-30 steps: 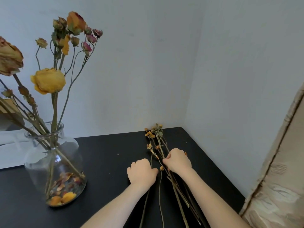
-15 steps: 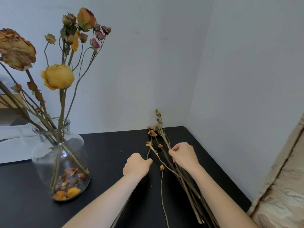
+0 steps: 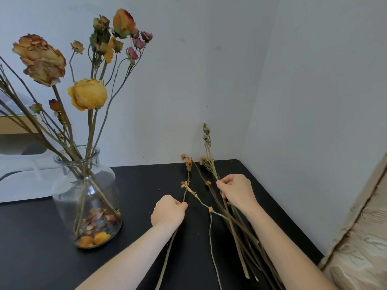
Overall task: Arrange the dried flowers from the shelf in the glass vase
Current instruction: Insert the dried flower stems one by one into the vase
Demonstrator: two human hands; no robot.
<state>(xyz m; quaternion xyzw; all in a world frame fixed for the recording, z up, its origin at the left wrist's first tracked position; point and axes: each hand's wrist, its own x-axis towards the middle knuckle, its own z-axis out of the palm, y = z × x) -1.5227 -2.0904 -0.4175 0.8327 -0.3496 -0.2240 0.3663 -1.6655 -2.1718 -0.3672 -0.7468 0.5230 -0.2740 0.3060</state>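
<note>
I see the clear round-bellied glass vase [image 3: 60, 191] standing on the matte black tabletop [image 3: 136, 185], and I place everything else from it. In the vase stand several dried roses on long brown stems, among them 1 full yellow rose [image 3: 88, 94] straight above the neck and 1 large faded orange-cream rose [image 3: 40, 59] leaning up and to the left. Loose orange and pink petals [image 3: 94, 227] lie on the vase's bottom. To the right of the vase, near it but apart, the left hand [image 3: 168, 212] is curled, thumb and fingertips pinching 1 thin dried flower stem with small orange buds [image 3: 165, 262]; this stem runs under the hand and its buds point away from me toward the wall. Farther right of the vase, the right hand [image 3: 236, 191] has its fingers curled round stems near the top of a loose bundle of dried tan flower stems [image 3: 232, 229], which lies fanned on the tabletop. From that grip 1 sprig with a small pale head [image 3: 206, 128] rises off the tabletop against the pale grey wall [image 3: 188, 80]. Between the 2 hands lies 1 wiry pale stem [image 3: 211, 237], touching the bundle. Far right of the vase I see crumpled beige fabric [image 3: 360, 237].
</note>
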